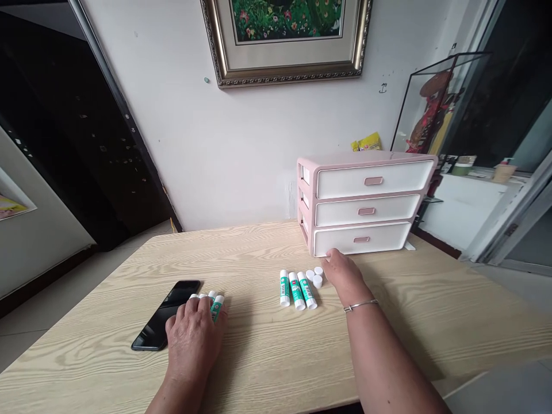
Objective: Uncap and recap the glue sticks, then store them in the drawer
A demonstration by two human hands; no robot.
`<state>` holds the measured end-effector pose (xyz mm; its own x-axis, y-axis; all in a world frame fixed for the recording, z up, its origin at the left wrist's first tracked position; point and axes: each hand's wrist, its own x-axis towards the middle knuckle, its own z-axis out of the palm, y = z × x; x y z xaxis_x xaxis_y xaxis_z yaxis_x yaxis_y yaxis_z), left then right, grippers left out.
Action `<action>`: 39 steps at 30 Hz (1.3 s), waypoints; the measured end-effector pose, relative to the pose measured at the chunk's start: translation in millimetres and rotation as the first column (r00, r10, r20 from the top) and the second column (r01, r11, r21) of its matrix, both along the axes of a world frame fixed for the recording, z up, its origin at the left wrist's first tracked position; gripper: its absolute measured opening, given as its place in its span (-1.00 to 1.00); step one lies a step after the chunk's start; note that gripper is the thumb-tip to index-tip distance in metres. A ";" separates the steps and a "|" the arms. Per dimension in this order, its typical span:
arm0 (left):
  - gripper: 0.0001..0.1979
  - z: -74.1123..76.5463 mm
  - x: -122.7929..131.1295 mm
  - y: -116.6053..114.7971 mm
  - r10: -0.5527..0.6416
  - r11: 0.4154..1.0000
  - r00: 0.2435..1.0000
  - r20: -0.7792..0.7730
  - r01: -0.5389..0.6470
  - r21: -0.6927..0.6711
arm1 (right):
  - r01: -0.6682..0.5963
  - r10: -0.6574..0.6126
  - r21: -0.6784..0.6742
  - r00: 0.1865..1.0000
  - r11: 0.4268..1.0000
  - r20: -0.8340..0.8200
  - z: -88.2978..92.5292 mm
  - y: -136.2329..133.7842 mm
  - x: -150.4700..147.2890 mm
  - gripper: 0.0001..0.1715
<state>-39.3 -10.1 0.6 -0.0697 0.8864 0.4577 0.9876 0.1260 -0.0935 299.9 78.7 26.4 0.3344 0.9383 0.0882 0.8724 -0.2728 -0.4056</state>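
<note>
My left hand (196, 332) lies palm down with its fingers curled over several green-and-white glue sticks (217, 307) beside the phone; their tops stick out past my fingers. In front of the drawer unit, my right hand (342, 276) has its fingers drawn together at the lower edge of the bottom drawer (361, 240). Whatever those fingers hold, if anything, is hidden. Just left of that hand sit three white round caps (318, 281). Three more glue sticks (296, 290) lie side by side on the table, left of the caps.
A black phone (166, 316) lies on the wooden table (259, 351), left of my left hand. The pink-and-white drawer unit (366, 195) stands at the back right, its drawers closed, with a yellow packet (367, 142) behind its top. A framed picture (288, 72) hangs above.
</note>
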 end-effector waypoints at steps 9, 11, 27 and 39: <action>-0.74 -3.1 6.9 -0.1 -0.157 0.987 0.986 0.065 0.155 0.039 | -0.059 0.059 -0.087 0.998 0.994 -0.002 -8.3 3.9 4.1 -0.70; -0.75 -1.2 9.4 -1.3 -0.178 0.984 0.979 0.098 0.177 0.019 | -0.072 0.073 -0.085 0.997 0.994 0.001 -6.9 3.4 4.0 -0.72; -0.71 5.7 84.6 26.8 -0.385 0.882 0.809 0.445 0.464 -0.079 | -0.454 0.432 0.311 0.891 0.835 0.142 2.9 -26.0 -71.5 -0.70; -0.67 11.1 125.1 38.6 -0.321 0.846 0.843 0.432 0.460 -0.269 | -0.308 0.345 0.422 0.938 0.853 -0.012 -0.3 -22.1 -70.3 -0.71</action>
<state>85.9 28.5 11.7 0.2216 0.9670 0.1255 0.9164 -0.2505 0.3122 229.6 56.6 26.1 0.0384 0.8808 0.4719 0.8395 0.2277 -0.4933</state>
